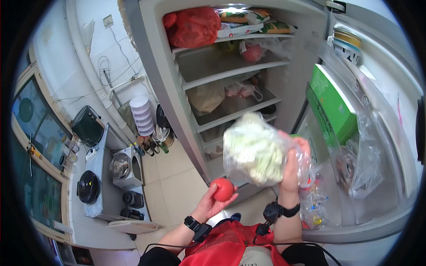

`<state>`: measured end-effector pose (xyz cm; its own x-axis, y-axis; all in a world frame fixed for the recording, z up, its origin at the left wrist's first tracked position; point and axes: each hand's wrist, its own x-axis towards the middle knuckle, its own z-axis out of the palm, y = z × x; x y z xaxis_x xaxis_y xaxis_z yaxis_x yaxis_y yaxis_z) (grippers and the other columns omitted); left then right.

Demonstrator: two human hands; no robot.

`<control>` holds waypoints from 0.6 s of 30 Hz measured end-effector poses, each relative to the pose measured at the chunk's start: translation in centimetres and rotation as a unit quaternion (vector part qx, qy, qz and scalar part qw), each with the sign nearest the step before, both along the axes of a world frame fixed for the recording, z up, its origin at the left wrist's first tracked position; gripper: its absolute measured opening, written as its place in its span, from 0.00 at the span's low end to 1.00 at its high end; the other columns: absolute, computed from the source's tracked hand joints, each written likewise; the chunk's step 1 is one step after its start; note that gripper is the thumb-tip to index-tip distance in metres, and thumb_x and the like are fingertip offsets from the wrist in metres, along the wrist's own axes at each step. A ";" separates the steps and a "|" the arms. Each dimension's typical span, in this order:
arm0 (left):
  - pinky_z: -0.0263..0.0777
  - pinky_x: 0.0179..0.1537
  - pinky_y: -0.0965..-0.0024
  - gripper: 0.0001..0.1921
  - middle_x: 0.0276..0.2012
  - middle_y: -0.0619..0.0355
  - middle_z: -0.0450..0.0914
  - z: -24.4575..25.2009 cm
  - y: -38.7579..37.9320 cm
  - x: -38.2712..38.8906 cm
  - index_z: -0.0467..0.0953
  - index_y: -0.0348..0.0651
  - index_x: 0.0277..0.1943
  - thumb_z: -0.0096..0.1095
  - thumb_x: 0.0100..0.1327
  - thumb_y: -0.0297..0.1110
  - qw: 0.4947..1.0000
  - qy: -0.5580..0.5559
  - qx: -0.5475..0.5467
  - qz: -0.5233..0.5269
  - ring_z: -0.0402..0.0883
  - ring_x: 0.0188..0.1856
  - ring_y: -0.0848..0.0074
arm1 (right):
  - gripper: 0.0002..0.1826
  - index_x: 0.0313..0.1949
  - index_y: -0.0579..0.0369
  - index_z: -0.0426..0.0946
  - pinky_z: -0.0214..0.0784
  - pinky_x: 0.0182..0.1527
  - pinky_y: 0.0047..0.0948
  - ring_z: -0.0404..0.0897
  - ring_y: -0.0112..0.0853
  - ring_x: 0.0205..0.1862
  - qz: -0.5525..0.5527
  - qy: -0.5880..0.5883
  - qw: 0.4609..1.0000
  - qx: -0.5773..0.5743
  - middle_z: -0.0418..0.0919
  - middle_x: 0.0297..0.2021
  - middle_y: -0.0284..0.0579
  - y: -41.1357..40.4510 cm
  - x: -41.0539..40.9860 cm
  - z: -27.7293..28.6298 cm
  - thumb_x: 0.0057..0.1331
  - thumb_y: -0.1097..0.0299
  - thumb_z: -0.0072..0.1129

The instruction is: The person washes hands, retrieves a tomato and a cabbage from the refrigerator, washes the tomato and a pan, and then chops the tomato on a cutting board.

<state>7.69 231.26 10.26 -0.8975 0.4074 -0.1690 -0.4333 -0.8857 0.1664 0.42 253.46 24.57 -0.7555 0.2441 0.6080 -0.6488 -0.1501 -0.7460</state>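
Observation:
A red tomato (223, 190) rests in my left hand (210, 203), fingers curled under it and thumb at its side. My right hand (292, 163) grips a clear plastic bag with a pale green cauliflower (254, 149) inside, held up before the lower refrigerator shelves. The cauliflower is slightly blurred, and the bag's loose end bunches by my fingers. Behind them stands the open refrigerator (233, 74). On its shelves lie a red plastic bag (194, 28), a bagged red item (252, 52), a beige bag (206, 98) and a bag of pinkish food (243, 89).
The open refrigerator door (396, 146) is at the right, its bins holding a green box (332, 103) and plastic bags (366, 166). To the left are a stacked white container tower (142, 115), bottles on the floor, a microwave (128, 171) and a black round cooker (88, 187).

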 end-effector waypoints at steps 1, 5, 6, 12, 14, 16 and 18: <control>0.62 0.66 0.46 0.31 0.60 0.46 0.68 0.0 0.1 0.6 0.61 0.42 0.63 0.69 0.61 0.36 0.998 0.009 -0.050 0.030 0.67 0.65 0.52 | 0.13 0.49 0.60 0.62 0.64 0.59 0.32 0.74 0.33 0.52 0.027 -0.036 0.999 -0.005 0.74 0.54 0.60 0.9 2.0 -0.9 0.72 0.65 0.46; 0.65 0.65 0.48 0.31 0.61 0.46 0.67 0.2 0.3 2.6 0.61 0.43 0.63 0.69 0.60 0.33 0.993 0.014 -0.109 0.050 0.67 0.65 0.54 | 0.08 0.44 0.63 0.66 0.68 0.52 0.28 0.75 0.29 0.46 0.060 -0.134 0.988 0.038 0.79 0.49 0.56 4.0 8.7 -3.9 0.67 0.73 0.45; 0.67 0.64 0.48 0.30 0.60 0.45 0.68 0.3 0.5 3.2 0.62 0.42 0.62 0.69 0.59 0.33 0.992 0.000 -0.110 0.055 0.68 0.64 0.53 | 0.08 0.43 0.63 0.67 0.68 0.52 0.28 0.76 0.29 0.46 0.071 -0.147 0.985 0.055 0.79 0.48 0.55 4.7 10.2 -4.6 0.67 0.73 0.47; 0.74 0.58 0.52 0.30 0.55 0.45 0.70 1.4 1.6 3.7 0.63 0.42 0.60 0.71 0.59 0.37 0.983 -0.032 -0.161 0.083 0.72 0.59 0.55 | 0.17 0.48 0.63 0.69 0.72 0.47 0.26 0.81 0.28 0.43 0.084 -0.301 0.932 0.186 0.83 0.41 0.50 8.1 16.5 -7.7 0.61 0.72 0.61; 0.74 0.58 0.52 0.29 0.55 0.46 0.70 1.9 2.0 2.5 0.63 0.42 0.60 0.70 0.59 0.36 0.980 -0.019 -0.175 0.089 0.73 0.59 0.55 | 0.18 0.48 0.63 0.69 0.72 0.48 0.26 0.81 0.28 0.43 0.094 -0.282 0.934 0.197 0.83 0.41 0.49 8.7 17.5 -8.1 0.60 0.73 0.62; 0.73 0.59 0.52 0.29 0.55 0.47 0.71 2.6 2.5 0.8 0.63 0.42 0.60 0.70 0.60 0.35 0.975 -0.001 -0.203 0.094 0.73 0.59 0.56 | 0.20 0.49 0.61 0.70 0.72 0.48 0.25 0.81 0.28 0.43 0.085 -0.275 0.925 0.249 0.84 0.41 0.48 8.9 18.1 -8.2 0.57 0.74 0.65; 0.73 0.59 0.52 0.28 0.55 0.48 0.72 3.6 3.3 -1.4 0.63 0.42 0.60 0.70 0.60 0.35 0.966 0.033 -0.240 0.087 0.73 0.59 0.57 | 0.20 0.49 0.61 0.70 0.71 0.47 0.25 0.82 0.28 0.43 0.070 -0.277 0.921 0.265 0.84 0.40 0.48 8.9 18.2 -8.4 0.57 0.74 0.65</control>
